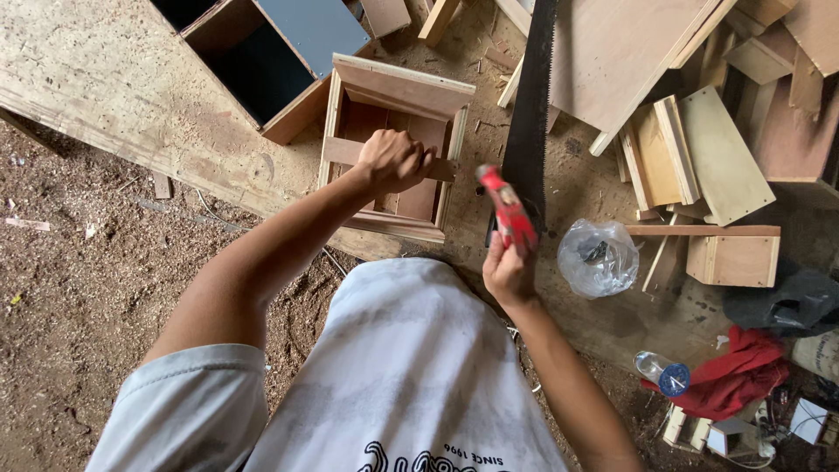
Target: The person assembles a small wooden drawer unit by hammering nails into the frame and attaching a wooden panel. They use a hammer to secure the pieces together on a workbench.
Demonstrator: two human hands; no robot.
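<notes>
While the left hand (pixel 391 161) clamps a crossbar inside the stiff, light wooden box (pixel 395 149) at twelve o'clock, the right hand (pixel 509 267) grips a red-handled hammer (pixel 505 210) low, at one o'clock.

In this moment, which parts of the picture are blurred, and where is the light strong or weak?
Head view: the red-handled tool in the right hand is motion-blurred; the left hand on the wooden box stays sharp; light is soft and even, dimmer at the bottom right near the red cloth; straight boards bend slightly toward the edges.
</notes>
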